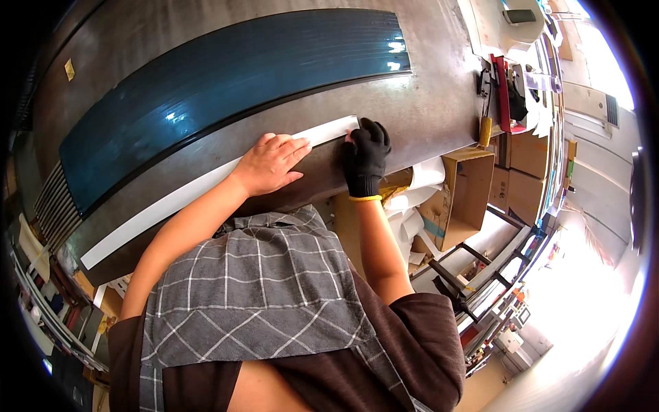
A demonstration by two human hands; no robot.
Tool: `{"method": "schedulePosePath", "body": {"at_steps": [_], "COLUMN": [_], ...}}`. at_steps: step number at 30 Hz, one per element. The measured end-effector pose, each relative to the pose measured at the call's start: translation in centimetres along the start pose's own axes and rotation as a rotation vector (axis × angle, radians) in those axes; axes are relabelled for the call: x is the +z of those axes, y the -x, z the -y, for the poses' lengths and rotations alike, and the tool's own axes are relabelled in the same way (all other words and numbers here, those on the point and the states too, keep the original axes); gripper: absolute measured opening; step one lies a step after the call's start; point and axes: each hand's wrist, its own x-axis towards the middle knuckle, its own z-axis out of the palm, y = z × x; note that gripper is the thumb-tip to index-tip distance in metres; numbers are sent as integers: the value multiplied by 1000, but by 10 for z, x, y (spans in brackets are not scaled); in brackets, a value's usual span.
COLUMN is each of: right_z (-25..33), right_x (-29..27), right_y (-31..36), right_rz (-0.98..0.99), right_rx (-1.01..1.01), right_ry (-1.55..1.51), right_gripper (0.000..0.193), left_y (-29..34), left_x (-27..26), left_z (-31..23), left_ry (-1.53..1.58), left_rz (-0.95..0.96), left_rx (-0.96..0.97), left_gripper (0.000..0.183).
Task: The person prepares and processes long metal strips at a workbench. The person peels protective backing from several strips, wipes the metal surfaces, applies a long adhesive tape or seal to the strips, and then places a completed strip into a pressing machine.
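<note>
A long, narrow white strip [165,199] lies along the near part of the dark metal table [439,117]. My bare left hand [270,165] rests flat on it towards its right end, fingers stretched out and thumb apart. At that right end, my right hand [367,152] wears a black glove with a yellow cuff. Its fingers are bent and pinch the strip's end, with a bit of pink fingertip showing there. Beyond both hands sits a large, glossy dark-blue panel [247,75] with a dark edge, apart from the strip.
Slim parallel bars [58,202] poke out at the panel's left end. An open cardboard box [470,192] with white rolled material [412,206] stands below the table at right. A yellow-handled tool [485,130] lies by a red holder [506,96]. A black metal frame [473,264] stands farther right.
</note>
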Motion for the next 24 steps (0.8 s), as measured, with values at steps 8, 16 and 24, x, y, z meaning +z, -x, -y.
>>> {"method": "schedulePosePath", "body": {"at_steps": [8, 16, 24], "right_z": [-2, -19, 33], "right_x": [8, -5, 13], "right_y": [1, -44, 48], "right_rz": [54, 212, 458], "right_rx": [-38, 60, -316], "right_ry": [170, 31, 325], "right_gripper": [21, 14, 14], "left_y": [-1, -1, -5], "left_x": [-2, -4, 3], "left_z": [0, -1, 2], "left_ry": [-4, -4, 32], "left_rz": [-6, -23, -168], "left_rx": [8, 4, 57], "left_gripper": [63, 62, 56]}}
